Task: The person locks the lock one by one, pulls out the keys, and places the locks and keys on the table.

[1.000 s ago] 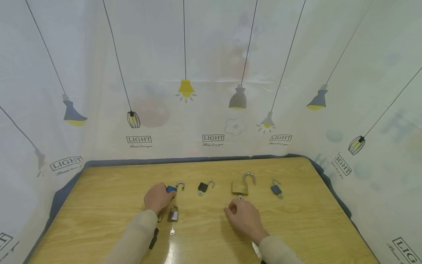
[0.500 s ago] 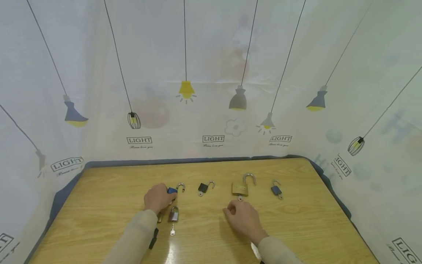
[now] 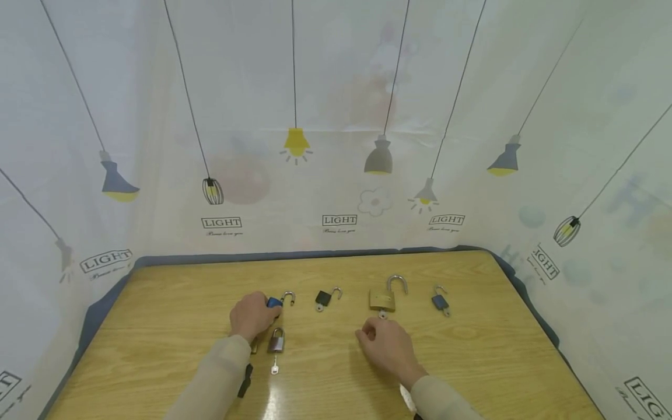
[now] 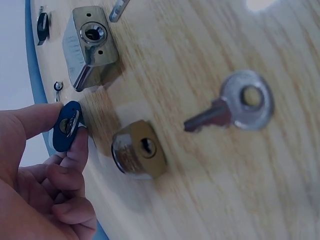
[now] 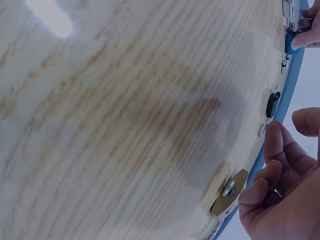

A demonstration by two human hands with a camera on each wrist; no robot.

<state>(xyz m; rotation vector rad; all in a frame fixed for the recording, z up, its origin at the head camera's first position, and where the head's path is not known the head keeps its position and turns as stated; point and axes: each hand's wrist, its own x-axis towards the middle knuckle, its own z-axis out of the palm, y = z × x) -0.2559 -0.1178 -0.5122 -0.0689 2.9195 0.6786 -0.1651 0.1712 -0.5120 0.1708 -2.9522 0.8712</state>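
On the left half of the counter [image 3: 472, 350], we hold the blue padlock [image 3: 273, 302] pinched in our left grip [image 3: 253, 315]. Its body shows at the right edge of that grip, and the unlatched shackle [image 3: 291, 296] reaches farther right, away from us, so the lock's length runs roughly crosswise. Our right grip [image 3: 389, 346] is well apart, loosely curled and holding nothing, nearest the gold padlock [image 3: 381, 300]. We read "LIGHT" in boxes along the printed backdrop [image 3: 336, 87]; the script beneath is too blurred to read surely.
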